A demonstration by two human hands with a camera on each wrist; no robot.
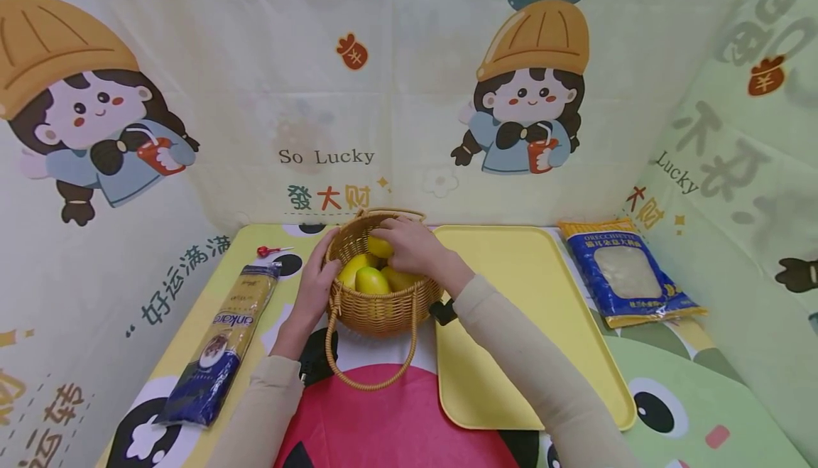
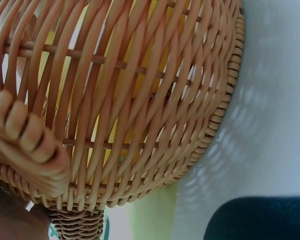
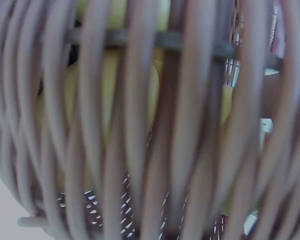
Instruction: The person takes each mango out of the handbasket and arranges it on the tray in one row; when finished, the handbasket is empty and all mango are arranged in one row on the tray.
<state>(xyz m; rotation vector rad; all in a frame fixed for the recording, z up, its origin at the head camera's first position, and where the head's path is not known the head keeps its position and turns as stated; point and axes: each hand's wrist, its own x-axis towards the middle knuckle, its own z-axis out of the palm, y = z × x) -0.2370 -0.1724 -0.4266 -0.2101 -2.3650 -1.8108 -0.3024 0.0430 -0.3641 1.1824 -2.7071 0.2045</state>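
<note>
A woven wicker basket (image 1: 377, 315) stands at the middle of the table, one looped handle (image 1: 372, 387) folded down toward me. Inside lie several yellow fruits, oval and lemon-like, one of them greenish (image 1: 372, 282). My left hand (image 1: 309, 290) grips the basket's left side, its thumb over the rim. From the right, my right hand (image 1: 412, 246) reaches into the basket, fingers curled over a yellow fruit (image 1: 380, 246) near the back. Wicker strands (image 2: 140, 100) fill most of the left wrist view. In the right wrist view, the basket wall (image 3: 140, 125) largely hides the fruits behind it.
A yellow tray (image 1: 505, 383) lies right of the basket, under my right forearm. Farther right is a blue and orange pasta bag (image 1: 629, 273). On the left lie a long pasta packet (image 1: 224, 344) and small red-handled scissors (image 1: 271, 251). Printed cloth walls (image 1: 409, 99) enclose the table.
</note>
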